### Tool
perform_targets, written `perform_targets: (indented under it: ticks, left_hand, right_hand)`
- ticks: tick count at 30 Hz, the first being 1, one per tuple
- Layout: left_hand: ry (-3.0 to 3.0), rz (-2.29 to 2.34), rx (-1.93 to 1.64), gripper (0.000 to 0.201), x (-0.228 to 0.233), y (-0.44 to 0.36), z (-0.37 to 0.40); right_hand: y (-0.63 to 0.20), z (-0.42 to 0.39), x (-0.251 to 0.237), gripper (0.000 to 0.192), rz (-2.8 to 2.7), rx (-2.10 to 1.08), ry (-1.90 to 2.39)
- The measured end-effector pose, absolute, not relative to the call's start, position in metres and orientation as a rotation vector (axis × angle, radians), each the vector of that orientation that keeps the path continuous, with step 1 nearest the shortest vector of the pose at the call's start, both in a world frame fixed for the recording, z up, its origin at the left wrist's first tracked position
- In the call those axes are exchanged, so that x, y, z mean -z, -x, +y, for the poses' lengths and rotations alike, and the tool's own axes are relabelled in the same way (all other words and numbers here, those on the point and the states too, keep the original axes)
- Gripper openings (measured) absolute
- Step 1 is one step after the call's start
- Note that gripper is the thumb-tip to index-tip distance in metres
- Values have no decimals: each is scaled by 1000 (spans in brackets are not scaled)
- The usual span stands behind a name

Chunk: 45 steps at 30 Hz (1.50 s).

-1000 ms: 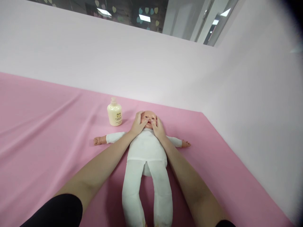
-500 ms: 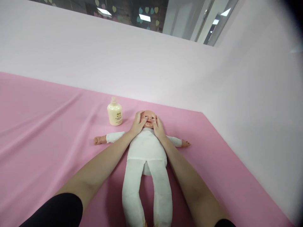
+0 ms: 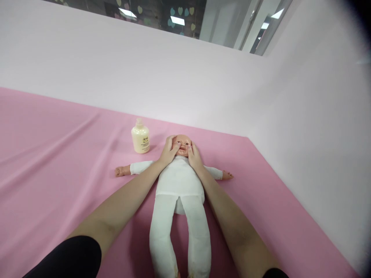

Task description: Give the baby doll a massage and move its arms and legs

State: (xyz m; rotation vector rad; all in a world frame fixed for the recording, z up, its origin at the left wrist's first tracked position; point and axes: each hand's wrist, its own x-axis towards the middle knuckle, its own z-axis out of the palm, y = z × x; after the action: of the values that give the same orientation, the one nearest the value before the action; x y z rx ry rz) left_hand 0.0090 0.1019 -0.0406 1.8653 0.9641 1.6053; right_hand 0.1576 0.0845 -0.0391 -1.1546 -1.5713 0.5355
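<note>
A baby doll [image 3: 179, 185] in a white suit lies on its back on the pink sheet [image 3: 58, 162], arms spread and head away from me. My left hand [image 3: 168, 151] cups the left side of the doll's head, thumb on its cheek. My right hand [image 3: 193, 156] rests against the right side of the head, thumb on the other cheek. Both hands hold the doll's head [image 3: 182, 144] between them. A cream bottle [image 3: 140, 136] stands upright just left of the head, apart from my left hand.
The pink sheet ends at pale walls [image 3: 304, 127] behind the doll and to the right. Glass panes with heart stickers [image 3: 174, 15] run along the top of the back wall. Folds crease the sheet at the left.
My thumbs have slid slightly outward across the doll's cheeks. The doll and the bottle have not moved.
</note>
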Motion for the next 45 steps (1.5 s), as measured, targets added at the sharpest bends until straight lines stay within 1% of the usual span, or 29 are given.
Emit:
perform_targets:
  ticks: [7,15,31,45]
  left_hand:
    - [-1899,968,-1617,39,43,-9,105]
    - [-1912,969,-1619,38,44,-9,106]
    - [-1935,957,-1622,37,45,-8,107]
    - [-1946,957,-1631,38,46,-8,108]
  right_hand:
    - [-159,87,43,53,-1577,-532,1186]
    - [-160,88,44,50,-1591,-524,1134]
    - [-159,89,44,52,-1590,-519,1135]
    - [-160,91,47,59,-1567,-564,1184]
